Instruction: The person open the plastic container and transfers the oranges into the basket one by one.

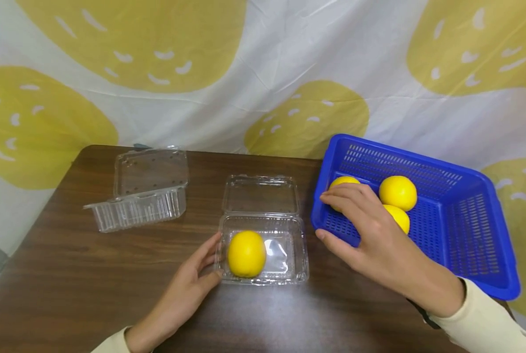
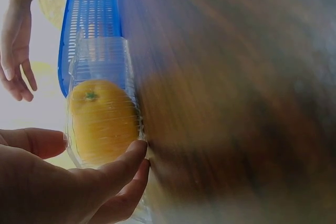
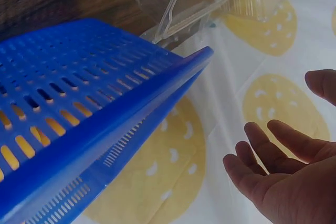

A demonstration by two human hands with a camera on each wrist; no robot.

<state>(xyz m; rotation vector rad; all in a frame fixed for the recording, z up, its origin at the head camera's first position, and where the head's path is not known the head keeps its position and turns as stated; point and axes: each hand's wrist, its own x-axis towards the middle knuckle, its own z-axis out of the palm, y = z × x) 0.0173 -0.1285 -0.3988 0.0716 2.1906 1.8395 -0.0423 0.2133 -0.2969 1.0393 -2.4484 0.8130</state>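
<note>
An open clear plastic clamshell box [image 1: 285, 225] lies on the table with one yellow orange [image 1: 247, 254] in the left part of its base. My left hand [image 1: 188, 277] pinches the box's left edge, thumb at the rim and fingers along the side wall [image 2: 100, 174]. Through the clear wall, the left wrist view shows the orange's green stem end. Over the left side of a blue plastic basket [image 1: 441, 230], my right hand [image 1: 378, 240] hovers with relaxed, parted fingers and holds nothing. Three more oranges [image 1: 397, 193] sit in the basket, two partly covered by that hand.
A second open clamshell box [image 1: 139, 208] stands at the back left of the brown wooden table [image 1: 91, 284]. Behind the table hangs a white cloth [image 1: 280, 54] with yellow fruit prints. The basket's raised rim faces the box from the right.
</note>
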